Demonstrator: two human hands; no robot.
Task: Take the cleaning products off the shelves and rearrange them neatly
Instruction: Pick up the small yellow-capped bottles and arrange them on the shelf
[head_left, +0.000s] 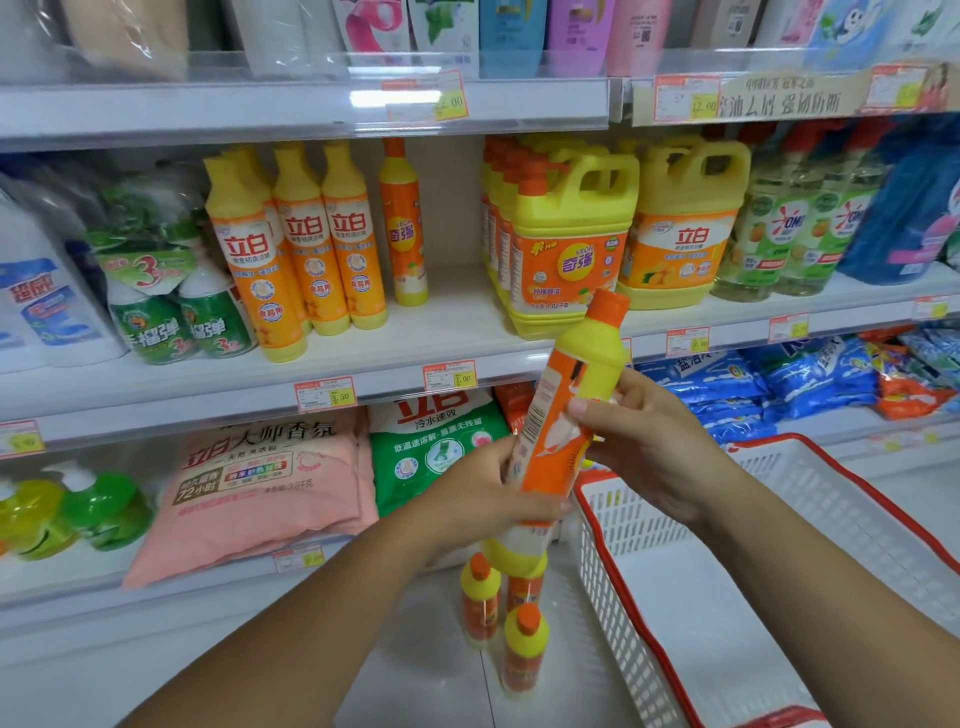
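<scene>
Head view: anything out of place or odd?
Yes. Orange-and-yellow bottles stand on the floor beside the white basket, off the shelves. One matching bottle stands alone in a wide gap on the middle shelf.

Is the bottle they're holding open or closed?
Closed: the bottle has its orange cap on; the left hand and right hand grip it, tilted rightward.

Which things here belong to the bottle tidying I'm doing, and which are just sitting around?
In the job: orange bottle held by left hand and right hand; matching floor bottles; lone matching shelf bottle.
Just about: yellow jugs; pink bag; blue packets; white basket.
</scene>
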